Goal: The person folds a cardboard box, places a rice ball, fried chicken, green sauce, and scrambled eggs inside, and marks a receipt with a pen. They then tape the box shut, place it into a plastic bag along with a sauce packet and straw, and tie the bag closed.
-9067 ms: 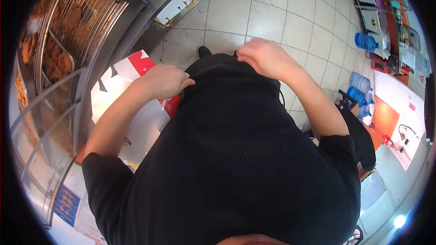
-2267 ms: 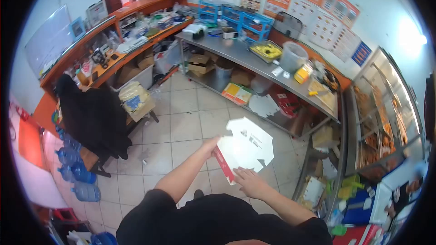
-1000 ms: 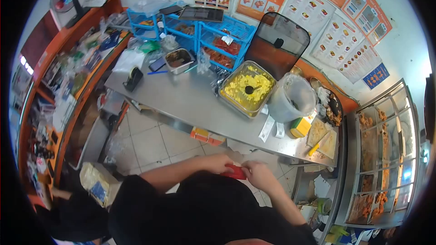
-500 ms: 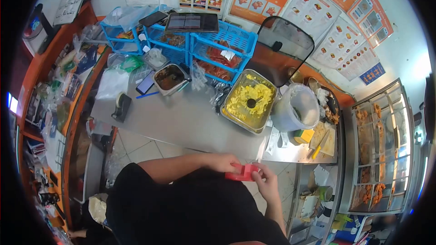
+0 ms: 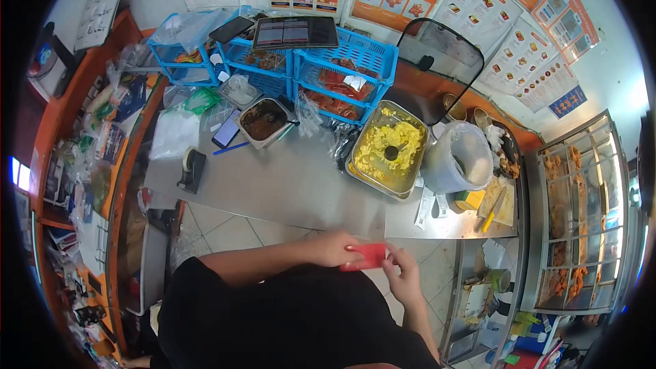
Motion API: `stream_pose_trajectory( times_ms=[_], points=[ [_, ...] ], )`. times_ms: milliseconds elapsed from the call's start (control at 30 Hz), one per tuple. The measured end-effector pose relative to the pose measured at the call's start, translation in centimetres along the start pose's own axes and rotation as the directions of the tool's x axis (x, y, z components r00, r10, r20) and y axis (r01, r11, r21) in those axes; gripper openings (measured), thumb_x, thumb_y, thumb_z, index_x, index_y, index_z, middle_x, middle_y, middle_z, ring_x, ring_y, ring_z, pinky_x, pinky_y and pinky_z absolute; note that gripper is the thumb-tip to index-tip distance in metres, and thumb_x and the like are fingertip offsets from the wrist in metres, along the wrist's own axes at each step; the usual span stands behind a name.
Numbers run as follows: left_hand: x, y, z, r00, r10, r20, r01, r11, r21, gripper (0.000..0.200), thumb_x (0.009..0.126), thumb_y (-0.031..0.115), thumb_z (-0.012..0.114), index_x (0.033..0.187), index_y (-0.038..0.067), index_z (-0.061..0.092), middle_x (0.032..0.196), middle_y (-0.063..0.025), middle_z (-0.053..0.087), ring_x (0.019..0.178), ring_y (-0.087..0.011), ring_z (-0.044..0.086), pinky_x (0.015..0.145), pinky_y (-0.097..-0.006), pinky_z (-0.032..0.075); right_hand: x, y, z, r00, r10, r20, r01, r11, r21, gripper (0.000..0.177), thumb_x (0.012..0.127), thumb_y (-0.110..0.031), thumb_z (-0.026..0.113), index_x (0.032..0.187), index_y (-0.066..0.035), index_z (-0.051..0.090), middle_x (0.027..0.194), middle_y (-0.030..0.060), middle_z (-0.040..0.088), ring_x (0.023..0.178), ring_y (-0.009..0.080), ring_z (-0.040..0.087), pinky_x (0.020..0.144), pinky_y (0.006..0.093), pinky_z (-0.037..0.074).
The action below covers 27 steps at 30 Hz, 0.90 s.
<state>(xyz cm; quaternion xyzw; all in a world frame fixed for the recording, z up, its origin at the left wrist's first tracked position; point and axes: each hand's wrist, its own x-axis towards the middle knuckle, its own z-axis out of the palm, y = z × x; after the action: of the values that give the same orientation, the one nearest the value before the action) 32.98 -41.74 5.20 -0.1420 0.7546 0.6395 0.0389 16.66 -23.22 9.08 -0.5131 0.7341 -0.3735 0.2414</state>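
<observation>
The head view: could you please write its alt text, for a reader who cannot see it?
Left hand holds a red piece near a black shirt, right hand at its edge. Beyond, a steel table bears a tray of yellow food; a food case stands at right.

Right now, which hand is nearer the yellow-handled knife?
Right. The right hand is left of the knife and closer to the body, at the red piece's right edge. The left hand is farther left, holding its other end.

Pass: between tape dispenser (image 5: 192, 171) and food tray (image 5: 400, 183) | blocked behind: blue racks (image 5: 369, 52)
</observation>
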Motion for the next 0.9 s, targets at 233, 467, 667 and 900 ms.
stream_pose_trajectory(
  times_ms=[233,467,667,900],
  points=[
    [0.1,-1.1,-2.0,0.909,-0.219,-0.354,0.333,0.893,0.304,0.036,0.090,0.031,0.070,0.114,0.005,0.069,0.106,-0.0217,0.070,0.106,-0.0361,0.066,0.101,-0.0476,0.046,-3.8,6.9,2.2,0.917,0.397,-0.042,-0.377,0.896,0.234,0.035,0.096,-0.011,0.064,0.130,-0.004,0.064,0.082,0.0062,0.063,0.078,0.0129,0.060,0.074,0.0285,0.051],
    [5.5,-19.0,0.2,0.946,0.016,-0.325,0.273,0.506,0.818,0.065,0.089,0.028,0.066,0.145,0.002,0.046,0.155,-0.0239,0.037,0.148,-0.0437,0.029,0.108,-0.0605,0.039,-14.9,18.9,5.4,0.759,0.621,0.196,-0.533,0.766,-0.359,0.043,0.090,-0.031,0.066,0.127,-0.010,0.067,0.101,0.0187,0.073,0.094,0.0358,0.071,0.084,0.0440,0.055],
    [6.7,-19.2,-1.2,0.916,-0.166,-0.364,0.397,0.502,0.769,0.072,0.085,0.028,0.072,0.149,0.007,0.045,0.161,-0.0195,0.033,0.149,-0.0456,0.028,0.109,-0.0674,0.034,-24.5,27.1,9.5,0.559,0.816,0.145,-0.813,0.574,-0.099,0.036,0.091,-0.026,0.059,0.120,-0.008,0.069,0.096,0.0161,0.074,0.092,0.0335,0.072,0.082,0.0428,0.056],
    [5.9,-17.5,-3.1,0.956,-0.076,-0.285,0.294,0.328,0.898,0.071,0.085,0.034,0.074,0.145,0.006,0.048,0.158,-0.0208,0.038,0.149,-0.0447,0.029,0.114,-0.0639,0.030,-34.9,35.4,13.7,0.430,0.882,0.192,-0.897,0.441,-0.019,0.033,0.091,-0.023,0.057,0.116,-0.007,0.070,0.093,0.0144,0.074,0.088,0.0318,0.072,0.079,0.0421,0.056]
  ],
)
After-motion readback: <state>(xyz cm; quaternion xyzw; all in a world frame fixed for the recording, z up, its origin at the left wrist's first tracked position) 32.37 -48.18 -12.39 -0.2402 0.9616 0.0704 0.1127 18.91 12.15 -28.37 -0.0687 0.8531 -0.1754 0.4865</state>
